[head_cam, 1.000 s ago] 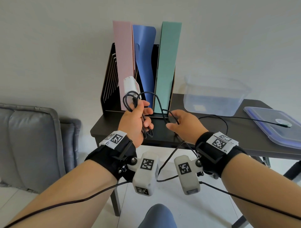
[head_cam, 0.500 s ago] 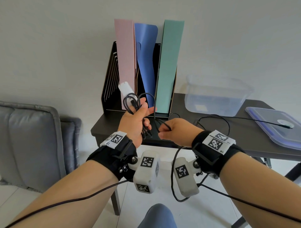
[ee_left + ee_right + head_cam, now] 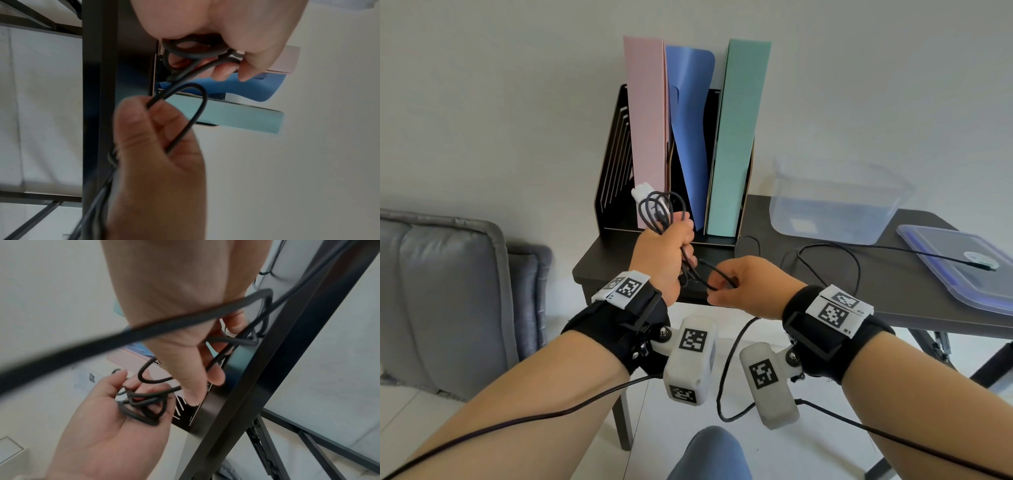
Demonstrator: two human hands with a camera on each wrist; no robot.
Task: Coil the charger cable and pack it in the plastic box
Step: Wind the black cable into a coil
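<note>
My left hand [image 3: 681,240] is raised over the table's front left corner and grips several loops of the black charger cable [image 3: 659,209]. The white plug [image 3: 642,192] sticks out above the fist. Just to its right, my right hand [image 3: 722,286] pinches one strand of the cable, bent into a small loop [image 3: 197,105]. The remaining cable [image 3: 825,246] trails across the table, its end lying on the lid [image 3: 962,274]. The clear plastic box [image 3: 835,209] stands open at the back right. The right wrist view shows the coils [image 3: 141,402] lying in my left palm.
A black file holder [image 3: 613,171] with pink, blue and green folders stands at the table's back left. The dark table [image 3: 914,298] carries the box and the blue-rimmed lid. A grey sofa [image 3: 448,291] is on the left. A thin camera wire [image 3: 726,377] hangs below my wrists.
My right hand has moved left and down toward the left hand, bringing a fresh loop of cable. The left fingers have closed tighter round the coils. The slack on the table has shifted left.
</note>
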